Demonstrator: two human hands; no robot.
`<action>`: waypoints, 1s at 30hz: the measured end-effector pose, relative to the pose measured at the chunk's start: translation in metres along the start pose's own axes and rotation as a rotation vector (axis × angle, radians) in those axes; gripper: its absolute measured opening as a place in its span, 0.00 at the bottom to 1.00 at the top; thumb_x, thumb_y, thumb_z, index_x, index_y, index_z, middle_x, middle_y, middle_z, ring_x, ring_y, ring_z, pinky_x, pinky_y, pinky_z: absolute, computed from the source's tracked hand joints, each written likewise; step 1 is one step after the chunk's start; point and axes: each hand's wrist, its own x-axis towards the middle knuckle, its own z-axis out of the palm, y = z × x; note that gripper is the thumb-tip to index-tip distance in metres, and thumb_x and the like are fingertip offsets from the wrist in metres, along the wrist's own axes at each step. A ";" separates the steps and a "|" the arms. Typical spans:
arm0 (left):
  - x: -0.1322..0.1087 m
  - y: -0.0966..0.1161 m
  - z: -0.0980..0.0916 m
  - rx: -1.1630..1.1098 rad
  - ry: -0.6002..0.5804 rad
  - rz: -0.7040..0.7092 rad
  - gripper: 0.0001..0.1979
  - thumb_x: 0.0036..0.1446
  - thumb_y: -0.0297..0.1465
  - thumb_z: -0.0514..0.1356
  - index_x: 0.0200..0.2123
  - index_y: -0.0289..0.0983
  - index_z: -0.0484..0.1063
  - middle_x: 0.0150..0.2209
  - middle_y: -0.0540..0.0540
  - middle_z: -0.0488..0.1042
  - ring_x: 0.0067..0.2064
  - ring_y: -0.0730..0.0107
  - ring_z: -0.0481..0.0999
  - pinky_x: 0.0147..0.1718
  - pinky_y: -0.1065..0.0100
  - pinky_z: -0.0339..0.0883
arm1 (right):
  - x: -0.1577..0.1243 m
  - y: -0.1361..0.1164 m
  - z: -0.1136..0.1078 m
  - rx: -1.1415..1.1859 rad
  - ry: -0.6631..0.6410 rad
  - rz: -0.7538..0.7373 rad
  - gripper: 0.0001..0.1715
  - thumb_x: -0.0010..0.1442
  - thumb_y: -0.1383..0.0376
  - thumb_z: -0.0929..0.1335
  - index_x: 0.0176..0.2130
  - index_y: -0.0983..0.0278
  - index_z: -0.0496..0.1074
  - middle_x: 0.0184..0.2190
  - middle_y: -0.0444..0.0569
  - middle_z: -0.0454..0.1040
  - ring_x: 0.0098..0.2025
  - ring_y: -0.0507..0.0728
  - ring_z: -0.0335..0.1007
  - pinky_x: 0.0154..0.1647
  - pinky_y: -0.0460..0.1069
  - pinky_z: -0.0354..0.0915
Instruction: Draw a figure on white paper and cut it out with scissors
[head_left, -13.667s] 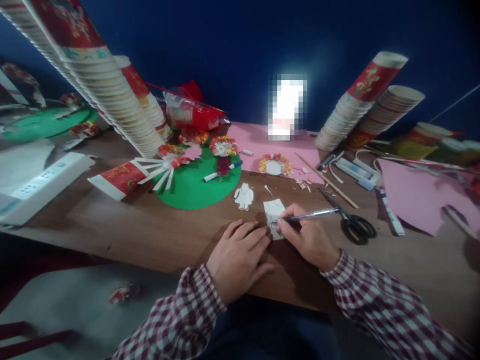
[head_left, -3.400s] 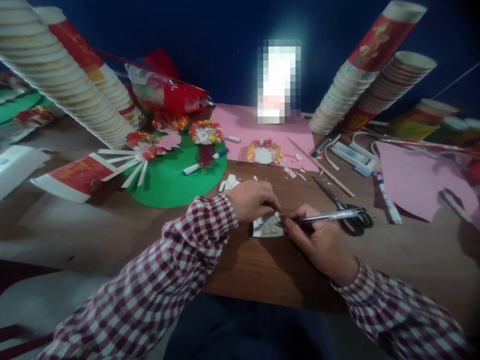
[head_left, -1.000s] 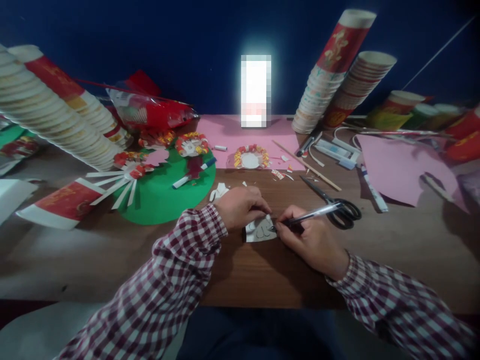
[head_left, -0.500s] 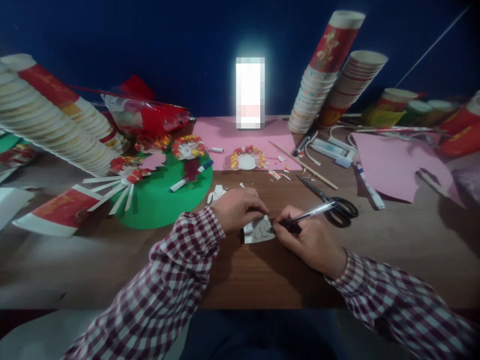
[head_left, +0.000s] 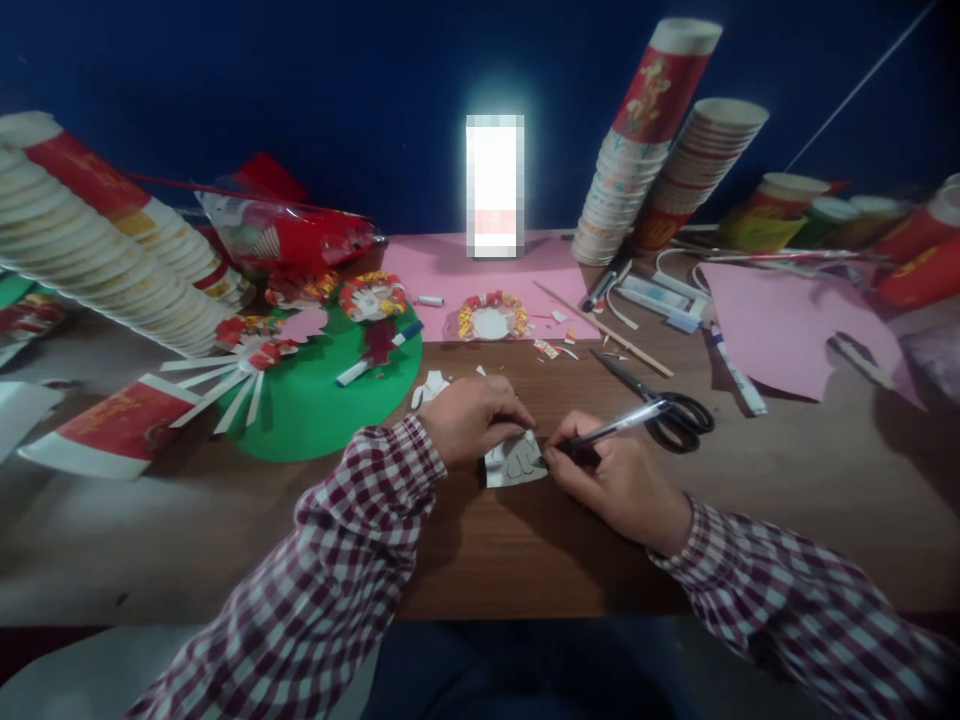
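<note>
My left hand presses its closed fingers on the upper edge of a small white piece of paper on the table. Dark curved outlines are drawn across the paper. In my right hand is a pen with a clear barrel, pinched between thumb and fingers. The pen's tip, partly hidden by the fingers, meets the paper's right side. Just beyond that hand lie black-handled scissors, blades spread a little. White cut scraps lie beside my left hand.
Tall stacks of paper cups lean at the left and back right. A green disc carries paper flowers and a marker. Pink sheets, a wooden stick and a white marker lie around. A blurred bright rectangle stands behind.
Both hands keep their grips on the paper and pen, with the pen tip still at the drawing. The surroundings shift slightly left in the picture as my head moves a little.
</note>
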 end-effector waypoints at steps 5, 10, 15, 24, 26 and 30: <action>0.000 0.000 0.000 0.008 -0.008 -0.005 0.08 0.54 0.30 0.57 0.36 0.39 0.75 0.33 0.47 0.73 0.37 0.72 0.71 0.36 0.70 0.64 | 0.000 -0.001 -0.001 0.008 -0.013 -0.001 0.05 0.57 0.66 0.63 0.31 0.64 0.66 0.22 0.42 0.67 0.24 0.50 0.64 0.25 0.45 0.58; 0.000 0.001 -0.001 0.013 -0.009 -0.013 0.08 0.53 0.30 0.57 0.36 0.39 0.75 0.33 0.48 0.73 0.37 0.72 0.71 0.37 0.71 0.64 | 0.000 0.000 -0.001 0.007 -0.005 -0.004 0.05 0.57 0.66 0.63 0.30 0.64 0.66 0.21 0.42 0.67 0.23 0.50 0.63 0.24 0.44 0.57; 0.000 0.001 -0.001 0.020 -0.017 -0.005 0.08 0.54 0.30 0.57 0.36 0.39 0.75 0.33 0.47 0.73 0.36 0.72 0.71 0.37 0.71 0.64 | 0.000 0.000 -0.001 0.003 -0.001 -0.013 0.05 0.57 0.66 0.63 0.30 0.64 0.66 0.21 0.42 0.67 0.23 0.51 0.63 0.25 0.45 0.58; 0.000 0.000 -0.001 0.007 -0.016 -0.002 0.08 0.53 0.29 0.57 0.36 0.38 0.75 0.33 0.47 0.73 0.37 0.72 0.71 0.37 0.71 0.63 | 0.000 -0.001 -0.001 -0.004 -0.001 -0.006 0.05 0.57 0.66 0.63 0.30 0.64 0.66 0.21 0.41 0.67 0.23 0.50 0.63 0.25 0.45 0.57; 0.000 0.000 -0.001 0.005 -0.014 -0.002 0.08 0.53 0.29 0.57 0.36 0.38 0.75 0.34 0.47 0.73 0.37 0.72 0.71 0.37 0.71 0.64 | 0.000 -0.001 -0.002 0.005 -0.004 -0.001 0.05 0.56 0.66 0.63 0.30 0.64 0.66 0.21 0.41 0.66 0.23 0.50 0.62 0.25 0.45 0.57; -0.001 0.000 -0.001 0.005 -0.006 0.007 0.08 0.53 0.29 0.58 0.36 0.38 0.75 0.33 0.47 0.73 0.37 0.72 0.71 0.37 0.71 0.63 | -0.001 -0.002 -0.004 0.034 0.007 0.048 0.06 0.57 0.65 0.63 0.29 0.64 0.66 0.20 0.41 0.65 0.22 0.50 0.61 0.22 0.44 0.56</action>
